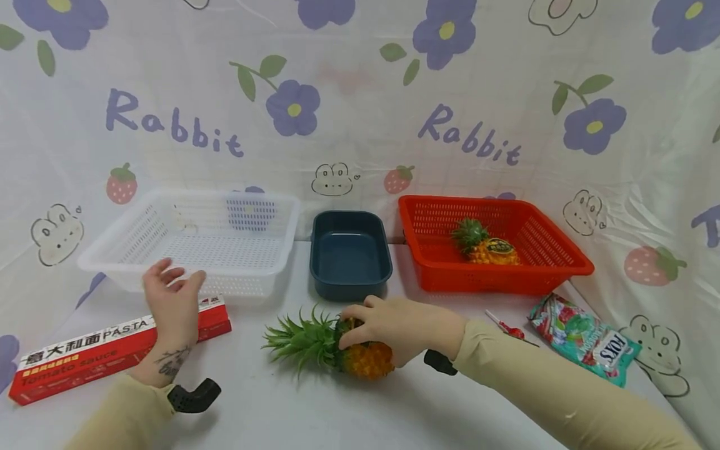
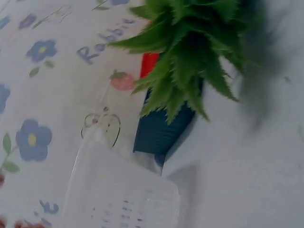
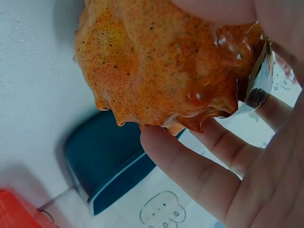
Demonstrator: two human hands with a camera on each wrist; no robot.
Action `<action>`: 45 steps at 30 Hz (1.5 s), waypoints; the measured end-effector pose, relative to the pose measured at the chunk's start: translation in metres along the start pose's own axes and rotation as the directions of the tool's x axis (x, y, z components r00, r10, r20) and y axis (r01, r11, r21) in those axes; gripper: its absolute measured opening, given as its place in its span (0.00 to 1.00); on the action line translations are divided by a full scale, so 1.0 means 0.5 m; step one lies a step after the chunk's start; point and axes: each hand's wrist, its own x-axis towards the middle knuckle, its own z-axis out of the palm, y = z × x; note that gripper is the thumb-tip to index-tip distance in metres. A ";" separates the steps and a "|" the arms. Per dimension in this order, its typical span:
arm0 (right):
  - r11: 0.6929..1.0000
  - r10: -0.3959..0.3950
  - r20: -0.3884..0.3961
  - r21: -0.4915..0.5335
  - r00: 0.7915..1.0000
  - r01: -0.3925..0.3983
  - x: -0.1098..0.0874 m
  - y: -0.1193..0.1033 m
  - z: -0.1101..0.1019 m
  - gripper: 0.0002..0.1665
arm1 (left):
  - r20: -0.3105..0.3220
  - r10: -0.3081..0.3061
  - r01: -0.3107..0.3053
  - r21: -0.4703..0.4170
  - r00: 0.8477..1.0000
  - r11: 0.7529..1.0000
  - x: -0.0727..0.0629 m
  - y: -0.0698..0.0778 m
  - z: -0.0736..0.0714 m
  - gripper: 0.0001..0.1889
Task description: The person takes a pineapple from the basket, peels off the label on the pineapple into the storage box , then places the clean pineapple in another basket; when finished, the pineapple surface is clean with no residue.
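The current step looks like grasping the pineapple [image 1: 364, 362], low in the middle of the head view; the right hand [image 1: 388, 325] curls fingers and thumb round it. Whether it clears the table [image 1: 270, 412] is hard to tell. The left hand [image 1: 174, 306], lower left, is loosely spread and empty. Lifting would call for a steady grip.

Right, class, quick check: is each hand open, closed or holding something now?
Left hand: open, holding nothing.
Right hand: holding the nearer pineapple by its body.
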 end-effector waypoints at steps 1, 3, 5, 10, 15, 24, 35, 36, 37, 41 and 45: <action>1.000 0.000 -0.001 -0.003 1.000 0.000 0.000 -0.001 0.000 0.45 | 0.116 0.063 -0.075 0.103 0.991 0.992 -0.012 -0.004 0.007 0.29; 1.000 0.001 -0.001 -0.006 1.000 -0.001 0.000 -0.002 0.000 0.45 | 0.385 0.100 -0.214 0.265 0.917 0.940 -0.035 -0.016 0.020 0.28; 1.000 0.004 -0.002 -0.012 1.000 -0.004 0.000 -0.004 0.002 0.44 | 0.606 0.043 -0.317 0.353 0.795 0.880 -0.058 -0.030 0.030 0.32; 1.000 0.003 -0.022 -0.013 1.000 -0.003 0.002 -0.009 0.007 0.45 | 0.778 -0.080 -0.397 0.402 0.623 0.825 -0.101 -0.070 0.050 0.40; 0.992 0.057 -0.048 0.113 0.997 -0.051 -0.011 -0.004 0.021 0.55 | 0.763 -0.062 -0.406 0.408 0.643 0.818 -0.116 -0.087 0.060 0.40; 0.475 0.476 -0.056 0.856 0.878 -0.203 -0.067 0.014 0.084 0.67 | 0.770 -0.027 -0.431 0.385 0.637 0.816 -0.119 -0.091 0.067 0.38; -0.193 0.618 0.230 0.971 0.752 -0.139 -0.035 -0.018 0.143 0.53 | 0.776 0.011 -0.429 0.337 0.631 0.838 -0.111 -0.101 0.076 0.30; -0.192 0.631 0.226 0.972 0.742 -0.133 -0.032 -0.018 0.143 0.52 | 0.775 0.008 -0.424 0.337 0.632 0.840 -0.110 -0.101 0.077 0.29; -0.192 0.644 0.223 0.973 0.732 -0.127 -0.030 -0.018 0.143 0.52 | 0.773 0.004 -0.417 0.337 0.634 0.844 -0.108 -0.101 0.079 0.29; -0.201 0.679 0.219 0.973 0.700 -0.110 -0.020 -0.010 0.144 0.50 | 0.767 -0.023 -0.380 0.343 0.641 0.859 -0.098 -0.103 0.083 0.28; -0.208 0.697 0.211 0.974 0.686 -0.089 -0.009 0.003 0.147 0.48 | 0.755 -0.032 -0.368 0.355 0.655 0.859 -0.087 -0.103 0.087 0.26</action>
